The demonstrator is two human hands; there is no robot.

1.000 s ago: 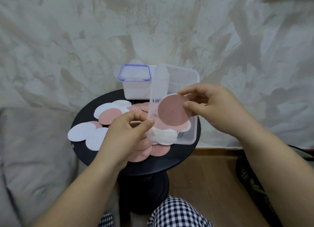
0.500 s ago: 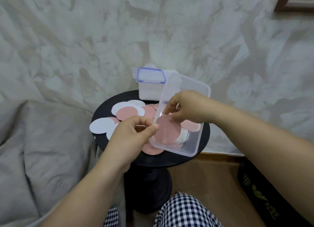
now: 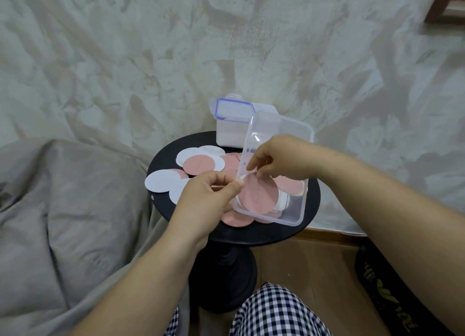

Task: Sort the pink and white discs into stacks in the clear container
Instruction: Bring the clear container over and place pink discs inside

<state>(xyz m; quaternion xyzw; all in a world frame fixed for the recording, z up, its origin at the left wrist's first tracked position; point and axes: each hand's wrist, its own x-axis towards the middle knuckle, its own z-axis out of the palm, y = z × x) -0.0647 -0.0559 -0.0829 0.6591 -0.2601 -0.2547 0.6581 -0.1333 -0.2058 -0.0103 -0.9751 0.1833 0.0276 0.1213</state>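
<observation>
The clear container sits tilted on the small round black table. My left hand pinches its near left wall. My right hand reaches inside, fingers touching the top edge of a pink disc that lies on top of white discs in the container. Another pink disc lies further right inside. Loose white discs and pink discs are spread on the table to the left. One more pink disc pokes out under the container.
A second white plastic box with a blue-rimmed lid stands at the table's back edge against the wall. Grey fabric lies to the left. Wooden floor, a dark bag and my checked trousers are below.
My right hand carried the pink disc from above the container's rim down into it and laid it on the discs inside. My left hand kept its grip on the container wall.
</observation>
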